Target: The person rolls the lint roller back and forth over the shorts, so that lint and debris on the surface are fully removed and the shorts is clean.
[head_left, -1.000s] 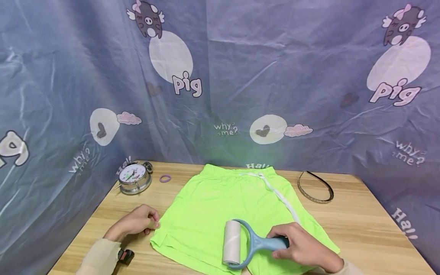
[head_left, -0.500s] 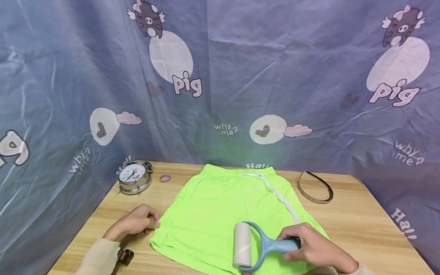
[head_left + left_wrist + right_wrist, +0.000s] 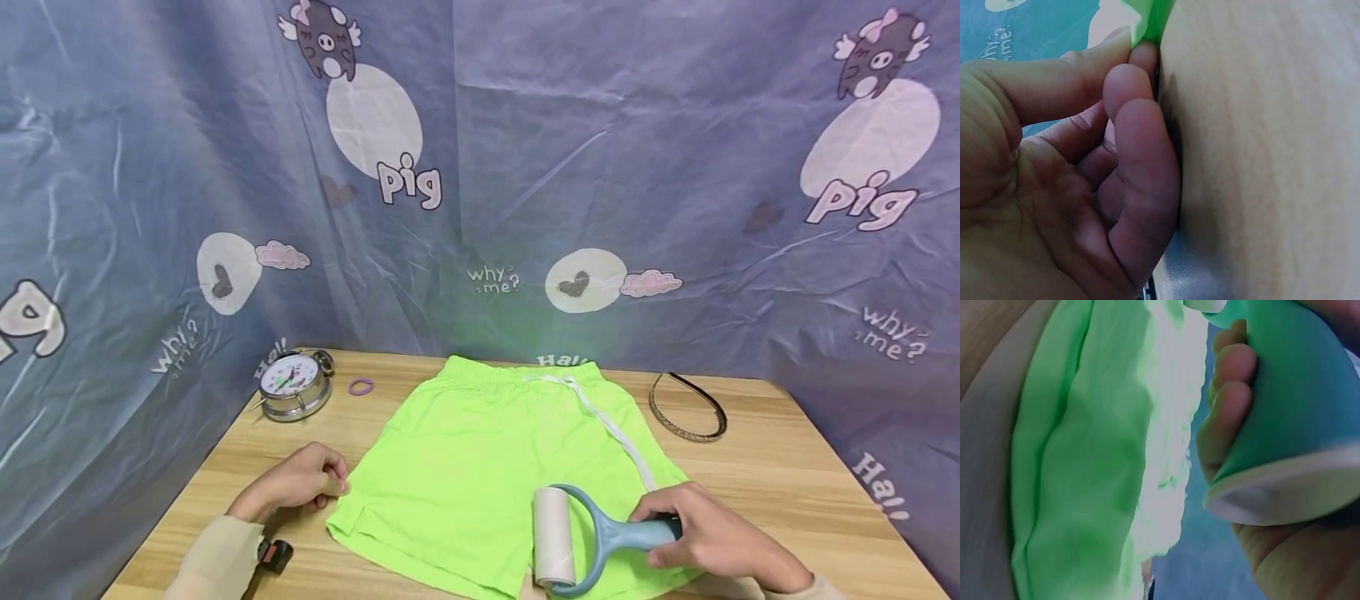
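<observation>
Neon-green shorts (image 3: 457, 450) with a white drawstring lie spread on the wooden table, waistband toward the back. At their left edge, my left hand (image 3: 300, 479) pinches the fabric between thumb and forefinger; the left wrist view shows the green cloth (image 3: 1144, 19) at the thumb tip. My right hand (image 3: 701, 533) grips the blue handle of a lint roller (image 3: 553, 533), whose white roll lies over the right leg of the shorts near the gap between the legs. In the right wrist view the handle (image 3: 1304, 394) sits in curled fingers.
A twin-bell alarm clock (image 3: 294, 385) and a purple hair tie (image 3: 361, 387) are at the back left of the table (image 3: 795, 483). On the right lies a headband (image 3: 688, 435). Printed blue curtain (image 3: 495, 208) hangs behind and along both sides.
My right hand has moved the lint roller to the right across the shorts, from the left leg to the right leg. The left hand has stayed in place at the edge.
</observation>
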### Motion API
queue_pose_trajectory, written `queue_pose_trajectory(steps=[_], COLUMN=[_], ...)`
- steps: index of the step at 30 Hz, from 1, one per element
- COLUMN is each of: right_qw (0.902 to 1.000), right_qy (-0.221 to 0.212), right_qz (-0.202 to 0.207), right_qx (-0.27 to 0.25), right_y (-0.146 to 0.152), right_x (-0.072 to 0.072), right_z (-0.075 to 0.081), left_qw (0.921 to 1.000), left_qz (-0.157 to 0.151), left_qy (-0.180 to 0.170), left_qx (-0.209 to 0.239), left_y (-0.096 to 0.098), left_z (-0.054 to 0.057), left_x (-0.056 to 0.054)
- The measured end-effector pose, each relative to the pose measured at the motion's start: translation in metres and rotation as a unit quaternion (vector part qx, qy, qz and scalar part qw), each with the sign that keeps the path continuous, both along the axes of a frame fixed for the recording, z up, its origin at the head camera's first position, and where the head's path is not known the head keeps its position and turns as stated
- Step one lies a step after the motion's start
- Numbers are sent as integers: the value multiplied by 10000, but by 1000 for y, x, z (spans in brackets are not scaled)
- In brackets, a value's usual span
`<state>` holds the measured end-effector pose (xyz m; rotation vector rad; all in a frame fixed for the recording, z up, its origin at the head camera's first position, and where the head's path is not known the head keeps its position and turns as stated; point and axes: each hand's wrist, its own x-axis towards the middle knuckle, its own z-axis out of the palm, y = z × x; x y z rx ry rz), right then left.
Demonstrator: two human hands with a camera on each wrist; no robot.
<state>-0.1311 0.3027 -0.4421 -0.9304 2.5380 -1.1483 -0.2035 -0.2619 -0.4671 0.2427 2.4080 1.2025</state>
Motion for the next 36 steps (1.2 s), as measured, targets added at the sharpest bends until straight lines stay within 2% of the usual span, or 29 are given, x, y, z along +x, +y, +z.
queue_pose_trajectory(steps=[6,13,18,24,29,36], right_qw=[9999,9999,9997,9991,9993,9972], right_qy=[124,-33,-49,-296,-214,-556], right_qz=[2,-109,-212,-272,-278,-452], right_qx=[-16,42,132,145,161,220], right_y=[13,25,31,40,52,75], right_x=[1,4,7,9,10,14], right_z=[-3,-2,-1,0,0,0], left_qw=[9999,9997,9998,9999,9999,9997], left_qz=[-119,-207,-200,-158,-161,-224], left_qy=[40,54,45,21,29,69], left_qx=[49,85,74,52,24,-35], left_y=[-2,-1,0,-1,-1,-2], left_z=[0,0,2,2,2,4], left_x=[-2,-3,-2,0,0,0])
